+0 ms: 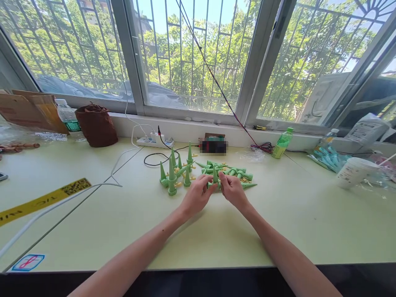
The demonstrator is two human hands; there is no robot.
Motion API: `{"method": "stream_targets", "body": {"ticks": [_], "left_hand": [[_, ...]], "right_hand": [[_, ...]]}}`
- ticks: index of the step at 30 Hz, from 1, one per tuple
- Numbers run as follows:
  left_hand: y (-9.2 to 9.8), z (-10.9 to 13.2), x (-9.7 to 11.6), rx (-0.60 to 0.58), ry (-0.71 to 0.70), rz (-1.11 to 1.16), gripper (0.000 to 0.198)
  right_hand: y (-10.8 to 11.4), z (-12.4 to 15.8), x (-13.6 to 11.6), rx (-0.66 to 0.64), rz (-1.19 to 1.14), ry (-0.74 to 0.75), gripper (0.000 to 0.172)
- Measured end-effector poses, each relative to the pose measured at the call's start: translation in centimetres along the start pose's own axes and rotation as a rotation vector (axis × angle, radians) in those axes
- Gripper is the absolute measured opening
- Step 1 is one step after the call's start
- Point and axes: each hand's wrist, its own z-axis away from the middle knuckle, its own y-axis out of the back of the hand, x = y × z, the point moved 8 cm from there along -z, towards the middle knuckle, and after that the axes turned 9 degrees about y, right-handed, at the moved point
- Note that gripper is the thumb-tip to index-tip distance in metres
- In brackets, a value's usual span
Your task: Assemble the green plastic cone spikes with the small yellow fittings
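Between my two hands a green plant watering spike (215, 175) stands with its tip up. My left hand (198, 193) closes its thumb and fingers around the lower part. From the other side my right hand (234, 190) is curled, thumb and fingers pressed together at the same spike; the exact contact is partly hidden. Left of my hands stand several upright green spikes (171, 177), some with yellow valves (178, 185). Just behind my hands lies a pile of green spikes (238, 172) on their sides, with yellow parts among them.
At the back of the pale table (216, 235) are a power strip (154, 141), a black cable (151, 164) and a small dark box (213, 146). A green-labelled bottle (281, 144) and white cup (355, 173) stand right. A brown drawstring bag (96, 126) sits left, near a white cable (116, 169).
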Motion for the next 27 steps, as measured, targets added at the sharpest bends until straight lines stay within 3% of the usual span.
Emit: {"method": "stream_targets", "body": {"ticks": [5, 8, 10, 12, 19, 27], "left_hand": [[0.5, -0.2, -0.4, 0.063, 0.143, 0.032, 0.048], [-1.0, -0.2, -2.2, -0.144, 0.365, 0.233, 0.066], [-2.3, 0.3, -3.1, -0.309, 0.513, 0.412, 0.070], [-2.8, 0.7, -3.4, -0.388, 0.588, 0.540, 0.068], [-2.4, 0.3, -2.9, -0.356, 0.552, 0.702, 0.052], [-1.7, 0.1, -2.5, -0.299, 0.374, 0.570, 0.045]], "right_hand": [[0.3, 0.1, -0.3, 0.027, -0.086, 0.025, 0.052], [-0.1, 0.3, -0.7, -0.035, -0.081, 0.063, 0.050], [-0.5, 0.4, -1.0, -0.088, -0.063, 0.091, 0.048], [-0.8, 0.4, -1.0, -0.121, -0.061, 0.105, 0.048], [-1.0, 0.5, -1.0, -0.142, -0.086, 0.117, 0.048], [-0.7, 0.4, -0.9, -0.072, -0.072, 0.037, 0.057]]}}
